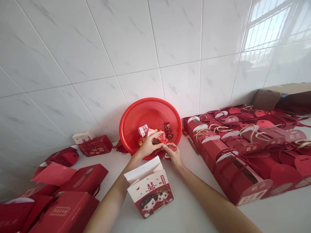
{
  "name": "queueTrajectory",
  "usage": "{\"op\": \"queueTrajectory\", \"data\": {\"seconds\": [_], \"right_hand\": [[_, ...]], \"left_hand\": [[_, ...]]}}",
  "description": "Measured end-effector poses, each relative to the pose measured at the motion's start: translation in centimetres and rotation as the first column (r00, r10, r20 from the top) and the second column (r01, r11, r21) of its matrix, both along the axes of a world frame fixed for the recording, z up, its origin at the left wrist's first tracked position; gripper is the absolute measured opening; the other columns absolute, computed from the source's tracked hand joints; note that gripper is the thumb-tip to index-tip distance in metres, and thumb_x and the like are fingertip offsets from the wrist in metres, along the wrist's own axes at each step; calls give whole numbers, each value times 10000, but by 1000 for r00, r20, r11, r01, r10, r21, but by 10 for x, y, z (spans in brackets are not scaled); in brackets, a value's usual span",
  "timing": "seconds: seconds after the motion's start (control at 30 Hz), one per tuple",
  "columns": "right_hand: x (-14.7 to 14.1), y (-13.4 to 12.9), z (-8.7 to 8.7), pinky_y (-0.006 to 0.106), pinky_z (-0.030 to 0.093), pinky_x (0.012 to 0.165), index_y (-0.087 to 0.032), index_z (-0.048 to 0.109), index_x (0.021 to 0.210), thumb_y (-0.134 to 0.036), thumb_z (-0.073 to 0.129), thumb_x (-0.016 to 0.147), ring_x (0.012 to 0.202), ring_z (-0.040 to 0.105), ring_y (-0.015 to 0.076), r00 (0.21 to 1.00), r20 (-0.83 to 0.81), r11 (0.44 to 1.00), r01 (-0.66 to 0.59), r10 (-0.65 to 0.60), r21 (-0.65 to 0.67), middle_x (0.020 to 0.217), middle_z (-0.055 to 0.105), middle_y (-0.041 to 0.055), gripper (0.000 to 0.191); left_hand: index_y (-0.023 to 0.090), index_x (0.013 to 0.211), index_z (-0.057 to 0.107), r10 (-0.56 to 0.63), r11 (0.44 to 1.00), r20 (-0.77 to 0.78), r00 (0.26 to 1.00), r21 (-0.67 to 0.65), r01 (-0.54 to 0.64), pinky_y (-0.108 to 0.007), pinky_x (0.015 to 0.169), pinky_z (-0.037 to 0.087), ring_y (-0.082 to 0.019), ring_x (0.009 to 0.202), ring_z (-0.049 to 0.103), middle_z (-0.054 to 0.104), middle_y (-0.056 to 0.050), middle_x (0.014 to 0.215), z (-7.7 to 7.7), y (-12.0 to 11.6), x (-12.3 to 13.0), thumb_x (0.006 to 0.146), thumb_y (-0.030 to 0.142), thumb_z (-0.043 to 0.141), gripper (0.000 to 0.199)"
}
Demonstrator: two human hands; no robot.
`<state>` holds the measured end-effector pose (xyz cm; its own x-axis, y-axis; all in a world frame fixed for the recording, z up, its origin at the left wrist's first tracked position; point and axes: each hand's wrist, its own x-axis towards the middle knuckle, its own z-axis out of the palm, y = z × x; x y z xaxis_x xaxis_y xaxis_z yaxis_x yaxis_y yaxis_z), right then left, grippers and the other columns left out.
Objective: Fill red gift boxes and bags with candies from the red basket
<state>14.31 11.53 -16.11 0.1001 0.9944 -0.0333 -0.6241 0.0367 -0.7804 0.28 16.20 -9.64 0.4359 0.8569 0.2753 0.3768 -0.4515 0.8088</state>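
A red plastic basket point(126, 119) leans tilted against the wall, with small wrapped sweets point(168, 127) in its lower part. My left hand point(148, 145) is at the basket's front rim, fingers curled around something dark that I cannot make out. Close beside it, my right hand point(175, 156) pinches a small red wrapped sweet point(172, 148). The thumbs of both hands nearly touch. Between my forearms stands a cream and red gift box point(152, 197) with two cartoon figures on its front. Its top flaps are up.
Rows of closed red gift boxes point(223, 165) with rope handles fill the right side. More red boxes point(70, 207) lie at the left, and a smaller red box point(96, 145) lies by the wall. A brown carton point(267, 97) stands at the far right. White tiled wall point(136, 42) rises behind.
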Motion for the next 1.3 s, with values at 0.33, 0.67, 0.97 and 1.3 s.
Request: {"op": "queueTrajectory", "data": {"seconds": [0.33, 0.67, 0.97, 1.3], "right_hand": [[4, 0, 2, 200, 300, 369, -187, 612, 766, -513, 904, 516, 379, 532, 103, 997, 50, 998, -65, 66, -9, 599, 698, 0, 504], [5, 1, 2, 207, 318, 375, -194, 603, 779, -458, 877, 548, 394, 554, 116, 987, -7, 987, -158, 158, 3, 594, 698, 5, 445], [6, 4, 0, 220, 387, 394, -205, 542, 752, -434, 840, 578, 426, 571, 122, 972, -107, 977, -211, 211, 8, 591, 654, -11, 413], [4, 0, -3, 218, 365, 385, -210, 529, 736, -419, 848, 570, 387, 543, 119, 943, -12, 943, -331, 331, 38, 525, 606, -49, 415]], "left_hand": [[201, 1373, 628, 51, 996, -37, 998, 77, -48, -375, 876, 612, -252, 1000, 747, 741, -115, 1239, -1, -3, -1, 837, 316, 671, 550], [199, 1346, 628, 398, 848, 67, 915, 353, -395, -400, 1065, 527, -248, 1212, 669, 668, -108, 1383, 4, 18, -13, 929, 271, 554, 430], [183, 1107, 756, 549, 745, -189, 814, 553, -373, -459, 1152, 447, -303, 1300, 599, 665, -133, 1343, 25, 40, -17, 823, 92, 581, 345], [201, 981, 777, 230, 873, -249, 941, 481, -86, -368, 964, 560, -226, 1009, 724, 788, -62, 1040, 28, 14, 1, 886, 222, 553, 244]]}}
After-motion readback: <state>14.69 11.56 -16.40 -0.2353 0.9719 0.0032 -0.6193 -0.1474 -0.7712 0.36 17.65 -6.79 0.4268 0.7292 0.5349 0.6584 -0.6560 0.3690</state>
